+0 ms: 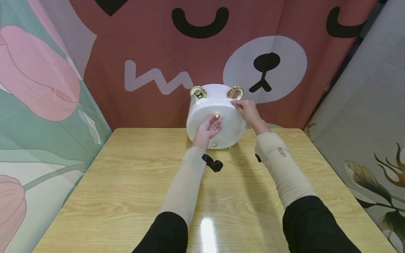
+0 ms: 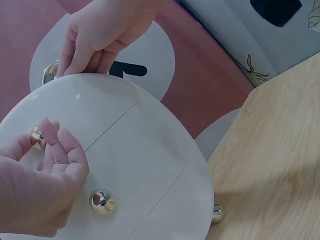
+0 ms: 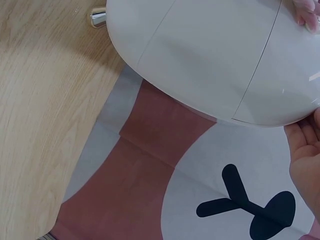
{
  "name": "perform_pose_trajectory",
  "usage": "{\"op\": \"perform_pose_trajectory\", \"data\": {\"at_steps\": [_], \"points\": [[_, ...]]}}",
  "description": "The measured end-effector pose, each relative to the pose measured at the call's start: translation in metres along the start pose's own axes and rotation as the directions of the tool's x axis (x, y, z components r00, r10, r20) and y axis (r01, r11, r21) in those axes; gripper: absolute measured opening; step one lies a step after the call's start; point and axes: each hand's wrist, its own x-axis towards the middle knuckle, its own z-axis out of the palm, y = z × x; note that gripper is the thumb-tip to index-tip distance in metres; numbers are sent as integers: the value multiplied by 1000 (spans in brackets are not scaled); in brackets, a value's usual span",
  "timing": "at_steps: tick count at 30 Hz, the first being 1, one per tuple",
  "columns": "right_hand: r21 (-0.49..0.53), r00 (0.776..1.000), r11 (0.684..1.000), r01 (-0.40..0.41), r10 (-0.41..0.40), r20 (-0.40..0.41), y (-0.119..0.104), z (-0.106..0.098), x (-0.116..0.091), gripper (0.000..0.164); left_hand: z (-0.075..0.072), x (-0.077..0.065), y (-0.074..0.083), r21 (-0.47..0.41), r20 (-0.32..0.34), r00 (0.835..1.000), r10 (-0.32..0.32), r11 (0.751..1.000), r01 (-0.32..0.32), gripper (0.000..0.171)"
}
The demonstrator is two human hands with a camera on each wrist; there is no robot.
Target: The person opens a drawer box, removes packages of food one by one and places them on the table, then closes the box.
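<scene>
A white rounded box (image 1: 228, 131) with two gold ear-shaped pieces, the left ear (image 1: 198, 93) and the right ear (image 1: 235, 93), stands upright near the table's far edge. On its front are an upper gold knob (image 1: 217, 116) and a lower gold knob (image 2: 102, 201). My left hand (image 1: 209, 129) pinches the upper knob between thumb and forefinger, the other fingers loosely bent. Beside the right ear, my right hand (image 1: 248, 112) rests its fingertips on the box's upper right edge. Thin seams cross the front, dividing it into sections.
The box stands on a light wooden table (image 1: 142, 189). Close behind it hangs a reddish-brown curtain (image 1: 152, 109) with a bear print. Patterned cloths hang at left (image 1: 41, 140) and right (image 1: 357, 133). A small gold foot (image 3: 98, 17) props the box's underside.
</scene>
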Motion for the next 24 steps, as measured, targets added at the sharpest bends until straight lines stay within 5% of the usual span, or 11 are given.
{"op": "perform_pose_trajectory", "data": {"at_steps": [9, 17, 24], "points": [[12, 1000, 1000, -27, 27, 16, -3, 0, 2, 24, 1, -2, 1, -14, -25, 1000, -1, 1000, 0, 15], [1, 999, 1000, -29, 29, 32, -2, -1, 2, 24, -7, 14, -4, -67, -45, 999, -1, 998, -2, 26], [-2, 1000, 1000, -20, 20, 18, -2, -2, 1, 23, -4, -9, -7, -47, -38, 999, 5, 999, -7, 19]]}}
